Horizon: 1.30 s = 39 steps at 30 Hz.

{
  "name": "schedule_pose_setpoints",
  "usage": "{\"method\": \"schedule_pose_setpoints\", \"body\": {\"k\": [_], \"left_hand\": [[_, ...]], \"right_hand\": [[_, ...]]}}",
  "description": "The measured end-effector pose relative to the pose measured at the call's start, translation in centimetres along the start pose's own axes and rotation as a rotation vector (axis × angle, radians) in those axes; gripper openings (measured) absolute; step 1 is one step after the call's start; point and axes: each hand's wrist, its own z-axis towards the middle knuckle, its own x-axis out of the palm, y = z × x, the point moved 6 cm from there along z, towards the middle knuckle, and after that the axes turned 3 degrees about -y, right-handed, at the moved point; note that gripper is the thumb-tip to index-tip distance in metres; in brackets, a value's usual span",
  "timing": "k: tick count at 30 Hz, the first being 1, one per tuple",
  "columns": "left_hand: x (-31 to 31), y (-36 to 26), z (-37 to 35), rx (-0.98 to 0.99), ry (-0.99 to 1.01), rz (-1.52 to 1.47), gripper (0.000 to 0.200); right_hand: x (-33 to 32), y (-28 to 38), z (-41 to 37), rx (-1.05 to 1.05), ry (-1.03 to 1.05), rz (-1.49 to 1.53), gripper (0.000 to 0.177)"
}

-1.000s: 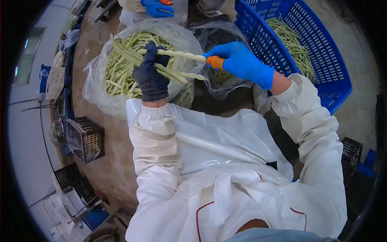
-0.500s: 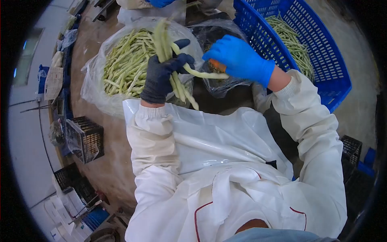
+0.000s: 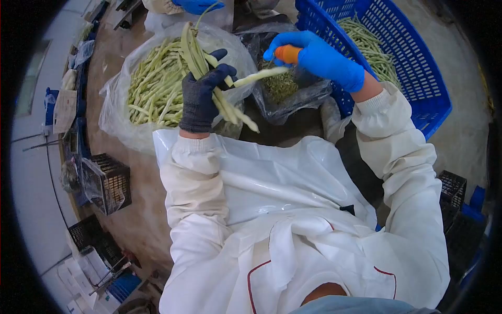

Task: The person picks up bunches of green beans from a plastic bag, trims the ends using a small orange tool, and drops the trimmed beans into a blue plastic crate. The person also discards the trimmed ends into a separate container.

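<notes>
One clear bag (image 3: 116, 104), one dark bag (image 3: 274, 112) and one blue basket (image 3: 418, 68) stood around the hands; bean pods (image 3: 157, 83) filled the clear bag, green scraps (image 3: 282, 86) lay inside the dark one, and more pods (image 3: 368, 44) lay along the basket's left wall. The held pods (image 3: 194, 55), several in one bunch, overlapped too much to count and stuck out over the clear bag's right edge. A co-worker's hand (image 3: 198, 5) was cut off beyond that bag's far edge. Only the orange handle (image 3: 287, 54) of one tool showed clearly, above the dark bag. The left hand (image 3: 201, 99) had its fingers bent around the bunch, one digit jutting out; the right hand (image 3: 327, 60) had its fingers closed on the handle. One pod's tip reached just beside it; contact could not be told.
</notes>
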Motion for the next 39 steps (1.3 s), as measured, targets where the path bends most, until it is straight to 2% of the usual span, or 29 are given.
{"method": "schedule_pose_setpoints", "body": {"k": [3,6,9,11,13,15,16,19,22,25,28,31,32,34,37,38,39], "left_hand": [[0.9,-0.3,-0.5,-0.058,0.101,0.129,0.038],[2.4,-0.1,-1.1,0.014,0.079,0.098,0.039],[2.1,-0.1,-0.9,0.014,-0.033,0.053,0.030],[0.4,2.3,0.0,-0.183,-0.203,-0.113,0.026],[-1.1,2.6,0.3,-0.185,-0.249,0.117,0.023],[-0.6,1.4,-0.3,-0.163,-0.325,0.254,0.023],[-0.3,1.2,-0.4,-0.105,-0.356,0.199,0.024],[-0.6,0.8,-0.3,-0.022,-0.385,0.336,0.027],[-0.4,0.2,-0.5,0.020,-0.415,0.408,0.030],[0.6,-1.3,-1.2,-0.007,-0.441,0.542,0.031],[2.9,-1.0,-1.7,0.204,-0.264,0.115,0.023],[4.3,-0.6,-2.0,0.178,-0.144,0.185,0.032],[4.3,-0.6,-2.1,0.134,-0.113,0.199,0.026],[3.6,-0.5,-1.9,0.166,-0.142,0.056,0.022],[2.0,-1.1,-1.4,0.155,-0.169,-0.169,0.015],[1.3,-1.3,-1.1,0.161,-0.183,-0.202,0.016],[0.8,-1.5,-0.9,0.169,-0.196,-0.236,0.016]], "right_hand": [[-0.6,0.1,0.0,0.086,0.035,0.133,0.020],[1.2,-1.6,-0.1,0.067,0.133,0.303,0.022],[3.5,-1.7,-0.7,0.233,0.175,0.406,0.023],[3.5,-1.4,-0.5,0.187,0.172,0.504,0.024],[2.9,-1.4,0.0,0.115,0.101,0.522,0.026],[2.1,-1.2,0.3,-0.040,0.017,0.379,0.025],[1.6,-1.0,0.3,-0.117,-0.029,0.308,0.025],[1.6,-2.0,0.2,0.128,-0.076,0.581,0.031],[1.9,-3.7,0.3,0.199,-0.075,0.977,0.033],[2.3,-3.4,0.2,0.253,-0.081,1.030,0.033],[2.7,-3.6,0.2,0.257,-0.092,0.982,0.034],[3.5,-2.7,0.1,0.049,-0.029,0.631,0.034],[3.9,-3.5,0.2,0.112,-0.013,0.787,0.034],[4.5,-5.2,0.4,0.239,0.017,1.099,0.033],[2.3,-5.1,0.0,0.144,-0.029,1.564,0.033],[1.4,-4.3,-0.1,0.025,0.020,1.517,0.033],[1.0,-4.7,0.0,0.075,-0.027,1.442,0.032]]}}
